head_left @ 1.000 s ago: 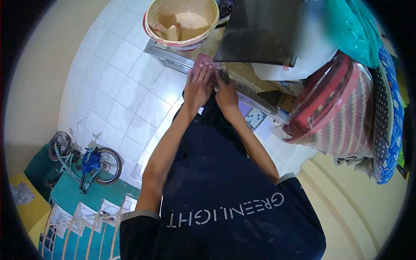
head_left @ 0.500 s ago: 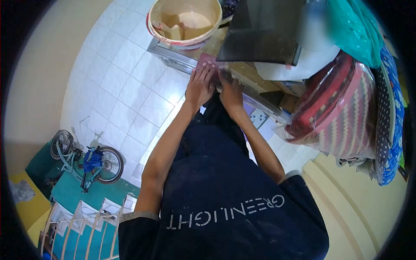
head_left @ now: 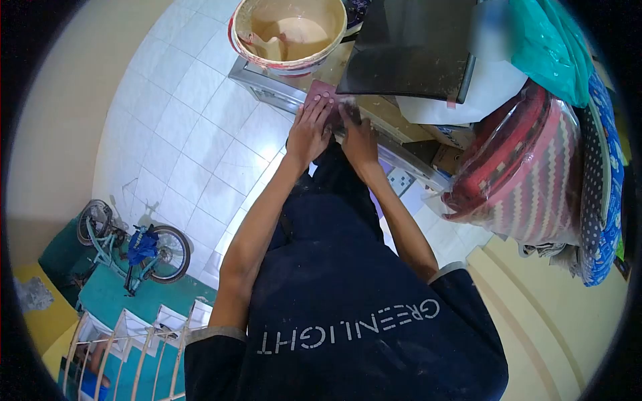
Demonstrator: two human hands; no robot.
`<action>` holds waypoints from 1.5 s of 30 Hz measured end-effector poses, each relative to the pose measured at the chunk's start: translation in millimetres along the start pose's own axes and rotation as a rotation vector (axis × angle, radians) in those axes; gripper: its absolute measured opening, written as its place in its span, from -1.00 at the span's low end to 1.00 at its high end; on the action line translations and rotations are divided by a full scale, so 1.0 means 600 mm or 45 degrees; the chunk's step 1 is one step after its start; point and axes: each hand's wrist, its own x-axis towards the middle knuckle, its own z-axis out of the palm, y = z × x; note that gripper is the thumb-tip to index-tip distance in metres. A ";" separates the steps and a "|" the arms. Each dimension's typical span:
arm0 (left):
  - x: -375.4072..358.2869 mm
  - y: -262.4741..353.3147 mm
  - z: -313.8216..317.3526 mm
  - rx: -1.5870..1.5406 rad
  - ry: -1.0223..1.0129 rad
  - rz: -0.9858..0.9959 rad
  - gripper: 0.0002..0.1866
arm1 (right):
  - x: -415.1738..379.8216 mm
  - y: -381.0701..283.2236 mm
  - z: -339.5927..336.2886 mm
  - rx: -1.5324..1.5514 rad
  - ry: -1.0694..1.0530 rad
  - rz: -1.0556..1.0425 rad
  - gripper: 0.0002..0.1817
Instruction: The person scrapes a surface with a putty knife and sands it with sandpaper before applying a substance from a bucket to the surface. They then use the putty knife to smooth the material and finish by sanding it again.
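Note:
In the head view, my left hand point(head_left: 309, 134) lies with its fingers stretched flat on a reddish-brown sheet point(head_left: 322, 88), which looks like sandpaper. The sheet rests at the near edge of a metal-edged cabinet top point(head_left: 267, 84). Close beside it on the right, my right hand point(head_left: 361, 142) is closed with its index finger pointing forward. A dark, blurred patch point(head_left: 351, 113) shows at those fingers; what it is I cannot make out. Just beyond my left hand stands a bucket point(head_left: 242, 55) with beige, paint-like residue inside and a pale tool point(head_left: 267, 49) in it.
A dark panel point(head_left: 414, 53) covers part of the cabinet top. To the right are a teal plastic bag point(head_left: 552, 50) and a plastic-wrapped striped bundle point(head_left: 528, 180). At lower left, a bicycle point(head_left: 134, 250) stands near a stair railing point(head_left: 124, 354), with a person point(head_left: 97, 374) behind it.
My right hand has shifted slightly at the sheet, while my left stays in about the same place. More of the person behind the railing shows now.

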 end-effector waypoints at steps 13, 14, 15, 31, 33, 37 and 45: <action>0.034 -0.022 0.006 0.118 0.162 0.043 -0.49 | 0.015 0.022 0.005 0.005 0.276 -0.251 -0.40; 0.037 -0.023 0.000 0.138 0.134 0.085 -0.51 | 0.025 0.005 -0.018 0.079 0.143 -0.105 -0.32; 0.038 -0.025 0.002 0.152 0.111 0.124 -0.52 | 0.031 -0.003 -0.028 0.144 0.009 0.041 -0.25; 0.066 -0.079 -0.017 0.058 -0.205 0.294 -0.47 | 0.022 -0.012 0.000 0.079 0.048 0.133 -0.32; 0.072 -0.075 -0.026 -0.027 -0.145 0.274 -0.38 | 0.006 -0.006 0.030 0.017 0.203 -0.072 -0.33; 0.070 -0.057 -0.007 -0.008 0.000 0.179 -0.33 | 0.031 -0.019 0.006 0.114 0.223 0.064 -0.37; 0.075 -0.059 -0.013 0.138 -0.014 0.229 -0.40 | 0.031 -0.011 -0.011 0.058 0.163 -0.031 -0.32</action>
